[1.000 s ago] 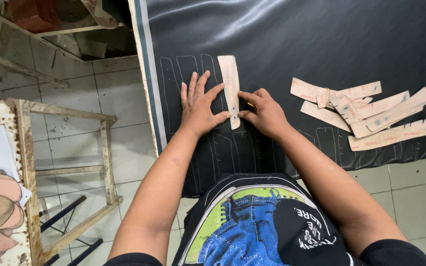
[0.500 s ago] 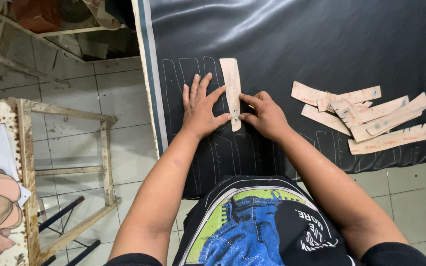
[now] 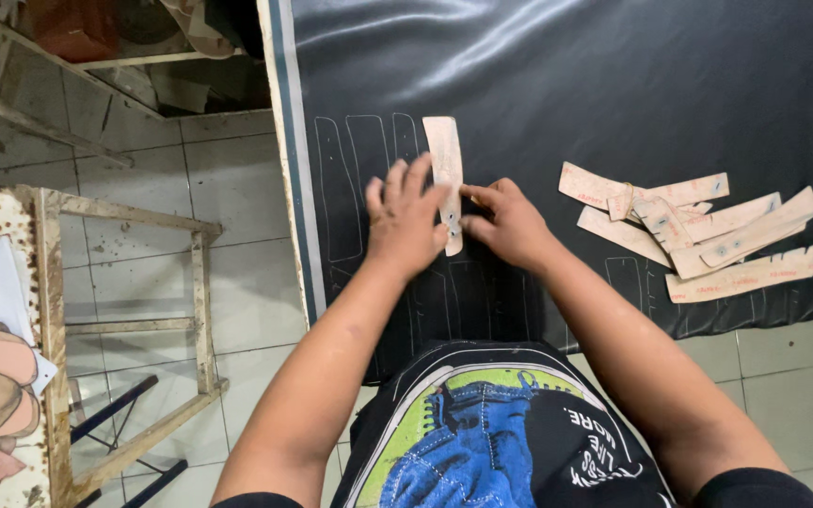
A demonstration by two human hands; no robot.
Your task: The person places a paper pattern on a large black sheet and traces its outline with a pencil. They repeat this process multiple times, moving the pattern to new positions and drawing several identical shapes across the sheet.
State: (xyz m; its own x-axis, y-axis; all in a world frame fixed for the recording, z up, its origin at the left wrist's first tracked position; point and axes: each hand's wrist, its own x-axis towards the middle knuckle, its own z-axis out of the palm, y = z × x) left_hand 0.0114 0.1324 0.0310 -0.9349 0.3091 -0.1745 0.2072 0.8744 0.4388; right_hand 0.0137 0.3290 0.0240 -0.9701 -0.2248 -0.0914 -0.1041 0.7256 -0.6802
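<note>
1. The left hand (image 3: pixel 406 221) lies flat with fingers spread, pinning the cardboard template (image 3: pixel 445 169) under its fingertips on the black sheet (image 3: pixel 613 85); if the pressure eases, the template could slide.
2. The right hand (image 3: pixel 510 224) seems pinched at the template's lower edge, though its grip is hidden; a nudge there could smear the traced outlines (image 3: pixel 359 179).
</note>
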